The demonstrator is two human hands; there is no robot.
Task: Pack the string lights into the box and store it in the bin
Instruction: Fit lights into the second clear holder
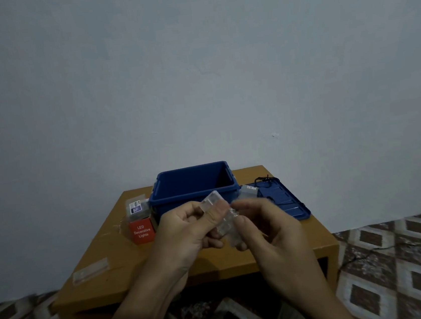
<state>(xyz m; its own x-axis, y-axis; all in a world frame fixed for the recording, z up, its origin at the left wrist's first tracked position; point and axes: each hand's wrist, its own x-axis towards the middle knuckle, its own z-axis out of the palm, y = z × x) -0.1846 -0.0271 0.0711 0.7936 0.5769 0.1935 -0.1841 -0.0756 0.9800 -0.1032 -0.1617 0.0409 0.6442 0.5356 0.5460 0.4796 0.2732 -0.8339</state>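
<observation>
The small clear plastic packet (219, 210) is held up in the air over the front of the low brown wooden table (114, 249), and what is inside is too blurred to make out. The left hand (186, 230) grips its upper end, thumb pressed across the front. The right hand (269, 226), smeared by blur, pinches the lower end with curled fingers. Just behind the hands stands the open blue plastic bin (195, 195). Its flat blue lid (282, 201) lies to the right with a thin black cord (265, 179) trailing over it. The red cardboard box (142, 231), marked "LED Decorative Lights", stands just left of the bin.
</observation>
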